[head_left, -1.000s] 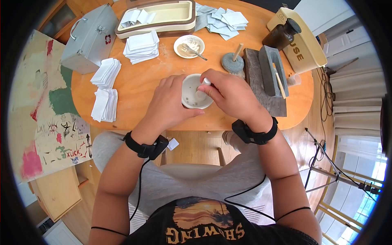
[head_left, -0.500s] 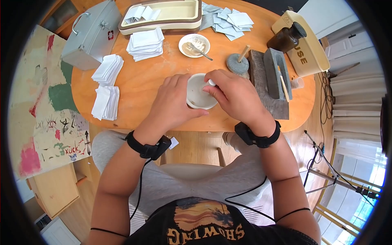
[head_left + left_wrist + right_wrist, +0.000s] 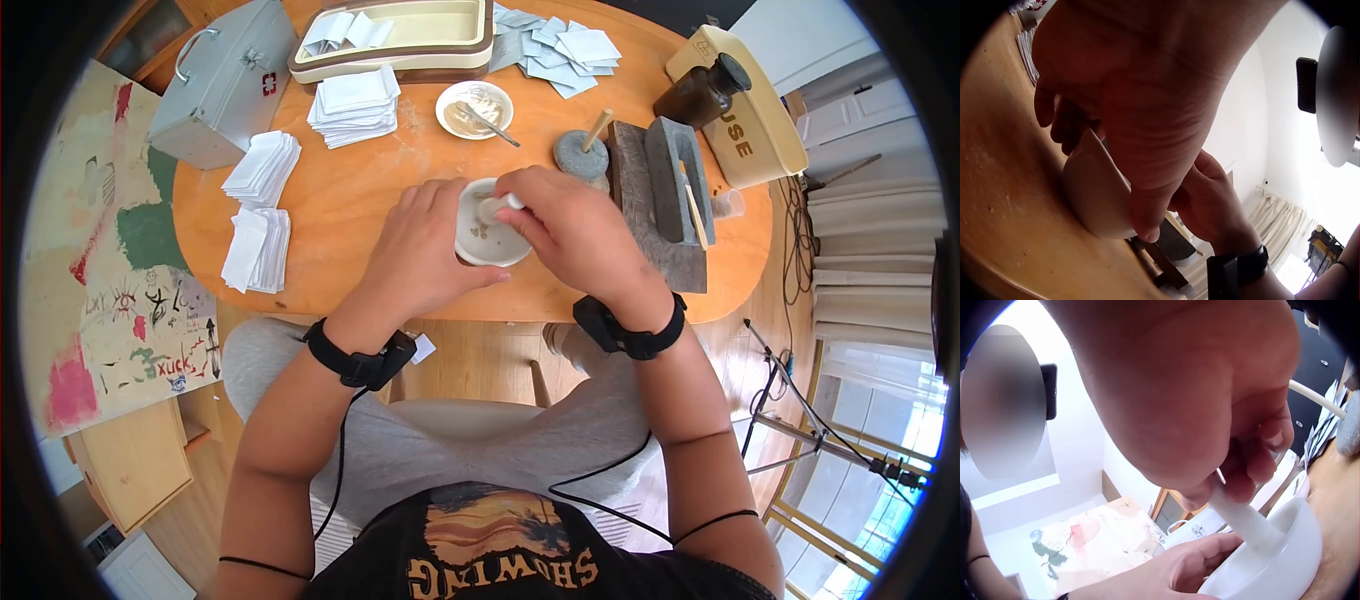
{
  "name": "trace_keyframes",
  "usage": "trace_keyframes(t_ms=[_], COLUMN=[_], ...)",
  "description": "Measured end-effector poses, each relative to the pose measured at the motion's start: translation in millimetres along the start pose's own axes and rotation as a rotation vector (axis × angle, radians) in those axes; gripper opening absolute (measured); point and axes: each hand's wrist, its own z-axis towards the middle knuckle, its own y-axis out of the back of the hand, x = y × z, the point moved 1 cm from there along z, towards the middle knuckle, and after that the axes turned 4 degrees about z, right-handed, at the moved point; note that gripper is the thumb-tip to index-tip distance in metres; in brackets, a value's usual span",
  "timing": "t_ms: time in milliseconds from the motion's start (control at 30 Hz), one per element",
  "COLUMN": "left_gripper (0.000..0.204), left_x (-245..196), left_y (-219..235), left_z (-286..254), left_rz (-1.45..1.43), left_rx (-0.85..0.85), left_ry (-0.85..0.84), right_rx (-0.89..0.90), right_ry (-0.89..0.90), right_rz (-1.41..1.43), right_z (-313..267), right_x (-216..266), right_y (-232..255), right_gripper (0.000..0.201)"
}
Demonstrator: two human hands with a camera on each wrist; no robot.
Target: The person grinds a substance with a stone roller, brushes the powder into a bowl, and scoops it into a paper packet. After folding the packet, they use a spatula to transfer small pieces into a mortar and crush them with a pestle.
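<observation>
A white mortar (image 3: 497,248) stands on the table near its front edge, with a few small brownish bits inside. My left hand (image 3: 412,235) holds it from the left, the thumb along the near rim and the fingers around the far side. From the right, my right hand (image 3: 578,228) grips a white pestle (image 3: 1244,524), whose head rests tilted inside the bowl. In the left wrist view, the mortar's outer wall (image 3: 1094,187) shows below the left palm. Part of the pestle's handle is hidden in the right fist.
Beyond the mortar is a small bowl (image 3: 462,98) with pale paste and a spoon. White paper stacks (image 3: 352,105) lie left, beside a grey metal case (image 3: 215,95). To the right stand a stone disc with a wooden handle (image 3: 581,155), a stone trough (image 3: 665,150) and a brown bottle (image 3: 695,95).
The pestle's head has moved around inside the mortar and now shows further left, with the right hand turning it. The left hand keeps its hold. The head view shifted slightly.
</observation>
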Motion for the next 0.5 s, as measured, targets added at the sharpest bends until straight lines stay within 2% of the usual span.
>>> trace_keyframes(t_ms=[33, 100, 133, 200, 267, 333, 433, 500], left_gripper=[0.103, 0.104, 0.104, 0.102, 0.1, 0.097, 0.096, 0.096], left_x=[-1, 2, 3, 6, 6, 6, 6, 9], left_y=[0, 0, 1, 7, 16, 25, 23, 18], left_z=[0, 2, 3, 7, 14, 21, 24, 25], left_rz=[0.014, 0.031, 0.045, 0.047, 0.046, 0.125, 0.111, 0.066], left_rx=[-0.022, -0.044, -0.067, -0.028, 0.017, 0.167, 0.141, 0.132], left_ry=[-0.014, -0.084, -0.151, -0.176, -0.194, -0.216, -0.21, -0.193], right_rx=[-0.002, 0.146, 0.141, -0.014, 0.035, 0.085, 0.059, 0.024], right_ry=[-0.001, -0.127, -0.123, -0.059, -0.057, -0.06, -0.131, 0.026], right_rz=[-0.001, 0.031, 0.03, -0.081, -0.022, 0.041, -0.08, 0.037], right_z=[-1, 1, 2, 2, 0, -1, 1, -1], right_x=[1, 3, 3, 1, -3, -2, -1, -5], right_y=[3, 8, 9, 8, 6, 5, 6, -1], right_gripper=[0.022, 0.022, 0.022, 0.021, 0.021, 0.02, 0.021, 0.021])
